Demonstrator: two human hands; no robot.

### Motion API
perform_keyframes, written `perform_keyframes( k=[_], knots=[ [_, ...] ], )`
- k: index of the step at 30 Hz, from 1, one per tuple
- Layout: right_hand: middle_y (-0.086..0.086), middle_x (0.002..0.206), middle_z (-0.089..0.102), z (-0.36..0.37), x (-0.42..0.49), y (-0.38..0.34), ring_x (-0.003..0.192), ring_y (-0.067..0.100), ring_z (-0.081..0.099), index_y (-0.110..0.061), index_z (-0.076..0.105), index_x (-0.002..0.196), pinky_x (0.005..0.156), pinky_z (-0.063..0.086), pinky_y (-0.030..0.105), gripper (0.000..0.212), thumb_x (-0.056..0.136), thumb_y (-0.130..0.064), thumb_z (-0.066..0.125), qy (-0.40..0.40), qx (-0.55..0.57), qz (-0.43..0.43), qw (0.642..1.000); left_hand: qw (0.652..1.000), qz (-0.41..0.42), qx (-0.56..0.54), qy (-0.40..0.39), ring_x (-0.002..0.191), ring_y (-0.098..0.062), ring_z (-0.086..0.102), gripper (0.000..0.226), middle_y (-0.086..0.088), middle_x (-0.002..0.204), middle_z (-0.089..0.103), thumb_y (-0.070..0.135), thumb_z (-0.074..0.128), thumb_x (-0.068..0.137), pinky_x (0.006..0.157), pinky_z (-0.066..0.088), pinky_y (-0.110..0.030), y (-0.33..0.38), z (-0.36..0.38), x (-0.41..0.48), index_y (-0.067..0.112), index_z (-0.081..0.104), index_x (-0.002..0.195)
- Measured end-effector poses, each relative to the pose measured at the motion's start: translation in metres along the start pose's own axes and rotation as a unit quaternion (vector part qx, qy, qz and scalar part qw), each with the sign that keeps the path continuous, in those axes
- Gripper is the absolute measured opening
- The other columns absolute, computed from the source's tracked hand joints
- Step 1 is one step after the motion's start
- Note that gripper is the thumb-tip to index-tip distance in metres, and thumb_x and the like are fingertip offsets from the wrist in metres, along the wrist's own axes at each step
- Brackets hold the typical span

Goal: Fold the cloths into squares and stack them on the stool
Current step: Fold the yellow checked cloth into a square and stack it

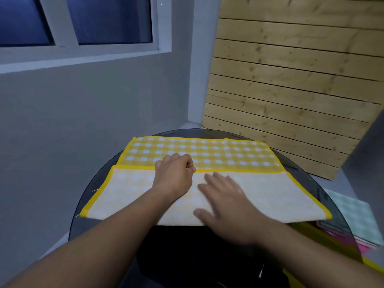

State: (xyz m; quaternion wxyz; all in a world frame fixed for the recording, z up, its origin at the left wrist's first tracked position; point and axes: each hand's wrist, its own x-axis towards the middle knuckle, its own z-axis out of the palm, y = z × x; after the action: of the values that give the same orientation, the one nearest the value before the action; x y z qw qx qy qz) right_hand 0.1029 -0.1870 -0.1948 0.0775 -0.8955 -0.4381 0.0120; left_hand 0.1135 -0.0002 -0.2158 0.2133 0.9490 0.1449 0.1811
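Note:
A yellow checked cloth [218,154] with a yellow border lies on a round dark glass table [87,196]. Its near part is folded over, pale underside [280,196] up, and the folded edge runs across the cloth's middle. My left hand [174,175] has curled fingers and pinches that yellow edge near the centre. My right hand [226,202] lies flat with spread fingers on the pale folded part, slightly blurred. No stool is clearly in view.
A pale green checked cloth [357,217] lies low at the right, with pink and yellow cloths [353,242] beside it, seen partly through the glass. A wooden slat panel [291,80] leans behind the table. A grey wall and window fill the left.

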Motion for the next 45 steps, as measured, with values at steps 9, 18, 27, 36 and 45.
perform_keyframes(
  k=[9,18,27,36,45],
  knots=[
    [-0.001,0.165,-0.015,0.012,-0.013,-0.007,0.15,0.015,-0.02,-0.026,0.003,0.157,0.122,-0.009,0.038,0.095,0.077,-0.077,0.001,-0.072,-0.004,0.017,0.997,1.0,0.011,0.005,0.002,0.098,-0.019,0.046,0.012,0.008,0.095,0.056,0.034,0.048,0.098,0.084,0.026,-0.035,-0.001,-0.002,-0.002,0.031,0.057,0.091],
    [-0.004,0.165,-0.013,0.018,-0.01,-0.003,0.15,0.01,-0.02,-0.028,0.005,0.157,0.123,-0.008,0.038,0.081,0.091,-0.072,0.022,-0.065,-0.001,0.023,0.998,0.993,0.092,0.079,0.012,0.123,-0.02,0.045,0.024,0.005,0.117,0.057,0.036,0.051,0.096,0.114,0.019,-0.04,0.002,-0.015,-0.011,0.028,0.06,0.117],
    [-0.005,0.165,-0.012,0.018,-0.008,-0.005,0.15,0.008,-0.018,-0.031,0.003,0.157,0.122,-0.009,0.036,0.094,0.08,-0.083,0.013,-0.078,0.006,0.034,0.996,0.98,0.11,0.029,-0.162,0.153,-0.021,0.008,0.043,-0.008,0.163,0.02,0.024,0.033,0.104,0.124,0.005,-0.037,-0.003,-0.044,-0.104,0.019,0.038,0.146],
    [-0.006,0.165,-0.011,0.017,-0.008,-0.006,0.15,0.008,-0.017,-0.031,0.003,0.157,0.123,-0.007,0.036,0.111,0.062,-0.089,-0.005,-0.08,0.006,0.043,0.996,0.967,0.064,0.143,-0.2,0.153,-0.019,-0.011,0.067,0.0,0.168,-0.002,0.059,0.021,0.099,0.122,-0.009,-0.049,-0.013,-0.055,-0.121,0.03,0.013,0.158],
    [-0.006,0.165,-0.01,0.018,-0.007,-0.004,0.15,0.009,-0.016,-0.03,0.005,0.157,0.123,-0.005,0.037,0.079,0.092,-0.07,0.024,-0.084,-0.008,0.044,0.995,0.957,-0.001,0.177,-0.228,0.151,-0.022,-0.022,0.065,0.001,0.166,-0.016,0.063,0.016,0.098,0.119,-0.016,-0.053,-0.045,-0.076,-0.122,0.043,-0.003,0.156]
  ],
)
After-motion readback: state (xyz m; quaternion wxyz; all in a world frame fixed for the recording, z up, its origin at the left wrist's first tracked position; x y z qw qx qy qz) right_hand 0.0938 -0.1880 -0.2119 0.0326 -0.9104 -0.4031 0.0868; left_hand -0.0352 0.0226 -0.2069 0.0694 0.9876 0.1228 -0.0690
